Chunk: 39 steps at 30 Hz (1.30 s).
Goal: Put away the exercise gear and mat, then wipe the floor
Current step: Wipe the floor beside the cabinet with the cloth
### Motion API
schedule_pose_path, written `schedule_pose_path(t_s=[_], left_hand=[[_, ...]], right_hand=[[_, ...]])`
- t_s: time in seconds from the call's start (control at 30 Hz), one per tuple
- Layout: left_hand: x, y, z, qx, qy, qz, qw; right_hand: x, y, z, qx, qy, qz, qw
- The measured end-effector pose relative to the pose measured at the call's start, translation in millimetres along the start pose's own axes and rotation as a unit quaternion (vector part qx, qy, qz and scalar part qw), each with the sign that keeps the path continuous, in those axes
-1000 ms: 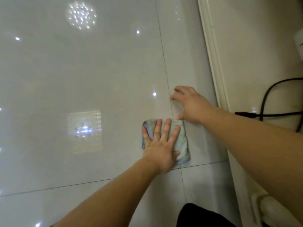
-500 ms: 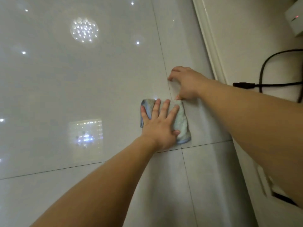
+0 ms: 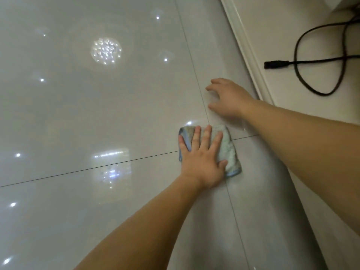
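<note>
A folded pale blue-green cloth lies on the glossy white tiled floor, over the crossing of two grout lines. My left hand presses flat on the cloth with its fingers spread and straight. My right hand rests on the floor just beyond the cloth, fingers loosely bent, holding nothing. No exercise gear or mat is in view.
A white skirting board runs along the right, with the wall above it. A black cable with a plug hangs against the wall. Ceiling lights reflect in the tiles on the left.
My left hand has slid the cloth toward me, from inside one tile to over the grout crossing. My right hand stays braced on the floor beyond it.
</note>
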State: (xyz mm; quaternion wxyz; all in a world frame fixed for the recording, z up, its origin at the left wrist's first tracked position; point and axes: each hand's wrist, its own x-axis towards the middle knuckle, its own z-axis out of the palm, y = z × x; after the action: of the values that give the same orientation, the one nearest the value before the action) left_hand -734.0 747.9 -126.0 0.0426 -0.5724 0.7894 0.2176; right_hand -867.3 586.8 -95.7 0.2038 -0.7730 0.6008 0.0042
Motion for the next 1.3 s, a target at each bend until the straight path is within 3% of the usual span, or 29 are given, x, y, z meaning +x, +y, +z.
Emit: schedule_pose_path(t_s=[0.23,0.57,0.9,1.3], left_hand=[[-22,-25,5,0.004,0.038,0.004,0.999],[-79,-108,6,0.018,0.063,-0.042,0.997],[-142,-227,-10,0.014,0.068,-0.049,0.996],[-209,-364,-27,0.022,0.075,-0.074,0.994]], right_hand=[[-13,-15,-8,-0.008,-0.003,-0.004,1.000],[-13,-89,15,-0.069,-0.072,-0.102,0.990],[-4,-189,46,-0.104,-0.119,-0.213,0.964],[14,-293,81,-0.079,-0.131,-0.260,0.953]])
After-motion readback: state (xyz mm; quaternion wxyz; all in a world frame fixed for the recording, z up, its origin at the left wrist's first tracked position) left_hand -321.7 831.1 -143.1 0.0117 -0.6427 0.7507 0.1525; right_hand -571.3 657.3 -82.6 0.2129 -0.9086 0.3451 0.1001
